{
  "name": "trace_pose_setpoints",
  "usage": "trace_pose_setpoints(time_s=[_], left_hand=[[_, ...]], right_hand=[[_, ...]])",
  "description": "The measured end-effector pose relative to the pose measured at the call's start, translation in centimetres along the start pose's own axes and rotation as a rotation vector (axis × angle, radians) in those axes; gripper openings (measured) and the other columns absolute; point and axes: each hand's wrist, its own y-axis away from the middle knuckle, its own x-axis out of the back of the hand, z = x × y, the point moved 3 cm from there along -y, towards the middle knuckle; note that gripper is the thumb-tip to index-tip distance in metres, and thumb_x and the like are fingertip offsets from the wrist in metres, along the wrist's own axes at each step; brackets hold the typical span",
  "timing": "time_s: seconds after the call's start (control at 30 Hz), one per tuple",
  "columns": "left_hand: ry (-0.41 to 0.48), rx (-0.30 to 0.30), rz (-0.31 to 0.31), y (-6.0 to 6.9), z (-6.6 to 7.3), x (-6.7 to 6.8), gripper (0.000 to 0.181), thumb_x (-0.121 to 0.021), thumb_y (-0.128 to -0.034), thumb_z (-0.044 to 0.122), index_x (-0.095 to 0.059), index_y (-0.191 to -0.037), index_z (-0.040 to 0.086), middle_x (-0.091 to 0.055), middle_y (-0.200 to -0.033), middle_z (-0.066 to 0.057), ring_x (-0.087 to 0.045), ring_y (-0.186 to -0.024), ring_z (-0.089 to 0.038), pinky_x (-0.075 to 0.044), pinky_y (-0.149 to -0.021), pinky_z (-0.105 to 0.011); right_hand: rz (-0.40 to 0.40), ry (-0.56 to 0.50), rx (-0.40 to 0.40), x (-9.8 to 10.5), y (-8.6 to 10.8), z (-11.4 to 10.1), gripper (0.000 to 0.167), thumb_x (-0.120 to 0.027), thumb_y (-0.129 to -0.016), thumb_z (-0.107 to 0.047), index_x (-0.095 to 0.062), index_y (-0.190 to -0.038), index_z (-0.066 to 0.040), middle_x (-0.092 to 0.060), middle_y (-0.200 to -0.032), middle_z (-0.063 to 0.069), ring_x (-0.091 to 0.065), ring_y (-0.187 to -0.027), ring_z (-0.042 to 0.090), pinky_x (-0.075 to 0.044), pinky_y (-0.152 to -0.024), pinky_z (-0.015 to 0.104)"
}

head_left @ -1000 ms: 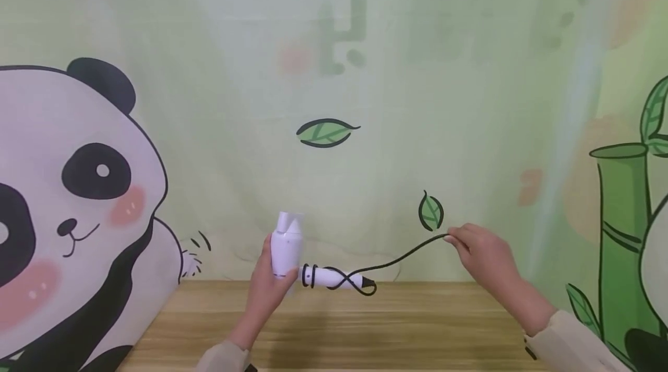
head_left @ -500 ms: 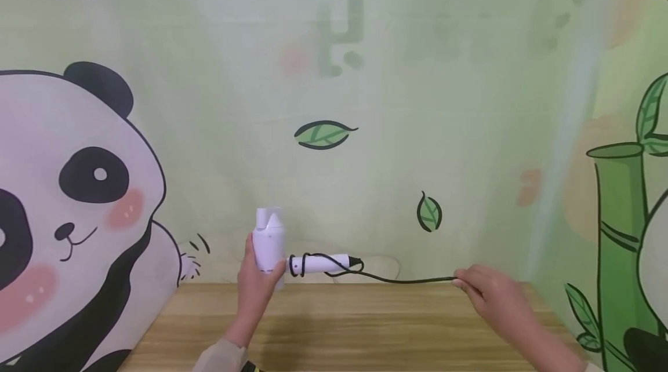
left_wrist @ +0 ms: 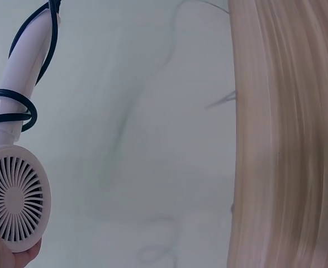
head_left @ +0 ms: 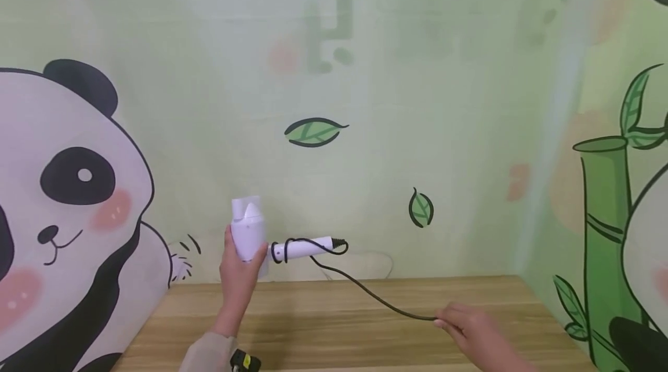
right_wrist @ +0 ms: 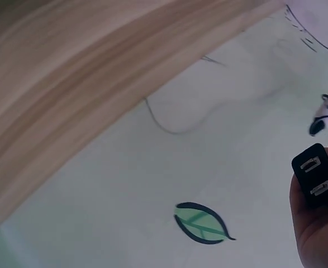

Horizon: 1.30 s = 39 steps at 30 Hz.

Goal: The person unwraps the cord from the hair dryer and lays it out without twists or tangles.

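Note:
My left hand point(head_left: 240, 279) grips a white hair dryer point(head_left: 248, 233) by its barrel, nozzle up, above the table. Its handle point(head_left: 308, 248) points right, with a black power cord point(head_left: 365, 289) looped around it. From the handle the cord runs down to my right hand point(head_left: 472, 331), whose thumb and fingers pinch it. The right wrist view shows the black two-prong plug point(right_wrist: 315, 177) in that same hand point(right_wrist: 320, 234). In the left wrist view, the round slotted air intake point(left_wrist: 14, 201) faces the camera and only a few fingertips point(left_wrist: 28, 255) show.
A wood-grain table point(head_left: 334, 331) lies below both hands. Behind it hangs a pale green cloth backdrop point(head_left: 443, 99) printed with a panda point(head_left: 68, 128), leaves and bamboo point(head_left: 605, 204). A small black object with a yellow mark point(head_left: 245, 361) sits beside the left sleeve.
My right hand has dropped from above the handle's level to below it, so the cord now slopes downward. The left hand and hair dryer have shifted left and slightly up, the handle tilting upward.

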Motion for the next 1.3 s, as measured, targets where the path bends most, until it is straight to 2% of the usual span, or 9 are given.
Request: trace_pose_setpoints(time_s=[0.1,0.23,0.33,0.47,0.63,0.8,0.93,1.17,1.3], left_hand=[[0.021,0.013,-0.016,-0.4,0.2,0.4,0.091,-0.073,-0.0940,0.020,-0.015,-0.164,0.007,-0.052,-0.144,-0.031,-0.058,-0.121,-0.050,-0.052,-0.096,-0.068],[0.048,0.041,-0.038,-0.5,0.6,0.8,0.091,-0.071,-0.0949,0.021,-0.013,-0.165,0.010,-0.050,-0.146,-0.030,-0.057,-0.124,-0.050,-0.052,-0.098,-0.068],[0.057,0.073,-0.048,-0.3,0.8,1.2,0.091,-0.070,-0.0960,0.022,-0.012,-0.165,0.012,-0.050,-0.147,-0.030,-0.057,-0.124,-0.049,-0.052,-0.098,-0.067],[0.066,0.102,-0.069,0.0,1.3,1.7,0.089,-0.069,-0.0970,0.025,-0.013,-0.166,0.015,-0.051,-0.146,-0.029,-0.057,-0.123,-0.049,-0.052,-0.098,-0.067],[0.075,0.117,-0.105,0.1,2.0,1.8,0.089,-0.069,-0.0970,0.027,-0.014,-0.166,0.018,-0.051,-0.146,-0.029,-0.056,-0.125,-0.049,-0.052,-0.099,-0.067],[0.077,0.123,-0.143,0.2,2.5,1.9,0.090,-0.069,-0.0970,0.027,-0.012,-0.166,0.019,-0.049,-0.148,-0.029,-0.055,-0.127,-0.050,-0.052,-0.099,-0.067],[0.077,0.106,-0.152,0.5,2.4,1.9,0.089,-0.070,-0.0963,0.025,-0.015,-0.166,0.018,-0.051,-0.146,-0.029,-0.056,-0.125,-0.050,-0.053,-0.098,-0.066],[0.049,0.102,-0.197,0.5,1.7,2.0,0.088,-0.070,-0.0954,0.022,-0.017,-0.165,0.015,-0.049,-0.148,-0.031,-0.056,-0.125,-0.050,-0.054,-0.097,-0.065],[0.027,0.068,-0.231,0.6,1.4,2.3,0.087,-0.071,-0.0948,0.024,-0.020,-0.164,0.013,-0.051,-0.147,-0.032,-0.058,-0.123,-0.050,-0.056,-0.094,-0.063]], right_hand=[[-0.070,-0.037,-0.050,-0.7,0.1,0.7,0.003,-0.076,-0.087,-0.009,-0.076,-0.086,-0.012,-0.069,-0.075,-0.007,-0.054,-0.067,-0.007,-0.043,-0.055,0.013],[-0.254,-0.101,-0.190,-1.7,0.4,1.7,0.007,-0.072,-0.092,-0.012,-0.078,-0.089,-0.011,-0.072,-0.079,-0.005,-0.060,-0.069,-0.001,-0.050,-0.058,0.020],[-0.345,-0.099,-0.208,-2.8,0.7,2.3,0.008,-0.072,-0.092,-0.014,-0.077,-0.087,-0.010,-0.073,-0.080,-0.003,-0.064,-0.072,0.004,-0.052,-0.060,0.023],[-0.382,-0.052,-0.171,-4.5,1.2,3.2,0.010,-0.073,-0.090,-0.016,-0.077,-0.086,-0.009,-0.074,-0.079,-0.001,-0.067,-0.072,0.010,-0.053,-0.061,0.025],[-0.451,-0.061,-0.318,-6.0,1.0,4.5,0.016,-0.071,-0.092,-0.018,-0.079,-0.090,-0.005,-0.077,-0.083,0.003,-0.072,-0.075,0.018,-0.058,-0.065,0.029],[-0.445,-0.095,-0.482,-6.8,0.7,6.0,0.016,-0.071,-0.092,-0.014,-0.080,-0.093,-0.001,-0.077,-0.081,0.007,-0.070,-0.071,0.018,-0.058,-0.064,0.031],[-0.414,-0.107,-0.581,-7.0,0.4,6.9,0.019,-0.068,-0.094,-0.010,-0.075,-0.078,-0.001,-0.056,-0.060,-0.002,-0.045,-0.055,0.007,-0.044,-0.055,0.024],[-0.405,0.045,-0.673,-5.8,-0.7,8.8,0.023,-0.065,-0.097,-0.016,-0.076,-0.085,0.000,-0.058,-0.061,0.000,-0.043,-0.054,0.010,-0.044,-0.055,0.030],[-0.366,0.035,-0.720,-3.8,-1.6,10.2,0.032,-0.059,-0.100,-0.016,-0.064,-0.071,-0.003,-0.037,-0.056,-0.004,-0.037,-0.051,0.011,-0.035,-0.053,0.028]])
